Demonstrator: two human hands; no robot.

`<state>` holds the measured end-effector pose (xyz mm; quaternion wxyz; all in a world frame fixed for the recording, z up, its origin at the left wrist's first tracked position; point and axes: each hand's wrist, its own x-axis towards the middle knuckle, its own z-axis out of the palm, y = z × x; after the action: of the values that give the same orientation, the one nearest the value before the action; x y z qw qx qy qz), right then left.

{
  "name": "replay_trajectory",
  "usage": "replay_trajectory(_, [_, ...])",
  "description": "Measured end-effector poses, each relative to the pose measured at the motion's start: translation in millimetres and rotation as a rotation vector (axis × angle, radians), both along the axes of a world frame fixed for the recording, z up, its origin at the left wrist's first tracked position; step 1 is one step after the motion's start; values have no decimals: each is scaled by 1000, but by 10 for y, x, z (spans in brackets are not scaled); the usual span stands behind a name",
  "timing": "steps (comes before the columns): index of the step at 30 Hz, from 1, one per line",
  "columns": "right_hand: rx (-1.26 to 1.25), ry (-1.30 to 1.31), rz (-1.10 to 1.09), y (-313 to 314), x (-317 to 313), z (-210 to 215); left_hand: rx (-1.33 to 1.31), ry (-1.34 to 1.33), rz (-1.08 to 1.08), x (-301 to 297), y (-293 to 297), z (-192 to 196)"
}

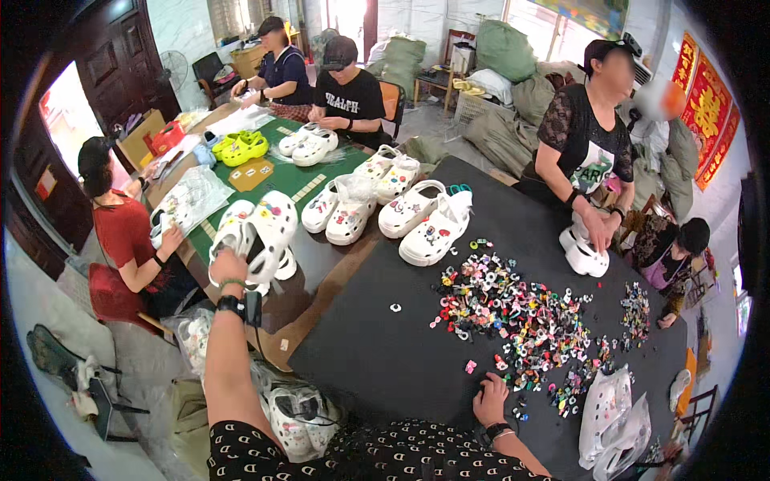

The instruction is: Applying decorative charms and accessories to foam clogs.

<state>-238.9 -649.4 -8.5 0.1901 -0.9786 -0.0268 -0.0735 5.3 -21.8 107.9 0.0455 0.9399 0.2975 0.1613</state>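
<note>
Right hand [491, 398] — at 5 o'clock, fingers spread flat on the black desk [377, 353], touching the near edge of the charm pile [521, 321], gripping nothing.

Left hand [228, 264] — at 9 o'clock, fingers closed around a white clog [261, 228], lifted over the desk edge.

Risk — judged: a sweeping palm could scatter loose charms off the desk; the raised clog may knock neighbouring white clogs [425, 220] at 12 o'clock.

- A black table [385, 361] carries a wide heap of small colourful shoe charms [521, 321].
- White clogs [425, 220] stand in pairs along its far edge.
- Behind it, a green table [281, 172] bears yellow clogs [241, 147] and more white ones.
</note>
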Motion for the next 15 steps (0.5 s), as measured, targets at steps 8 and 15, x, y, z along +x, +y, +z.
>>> replay_trajectory(8, [-76,43,-100,31,-28,-33,-44,397,-238,442,89,-549])
replay_trajectory(15, [-59,100,10,1,27,-153,-92,-127,-131,-356,4,-725])
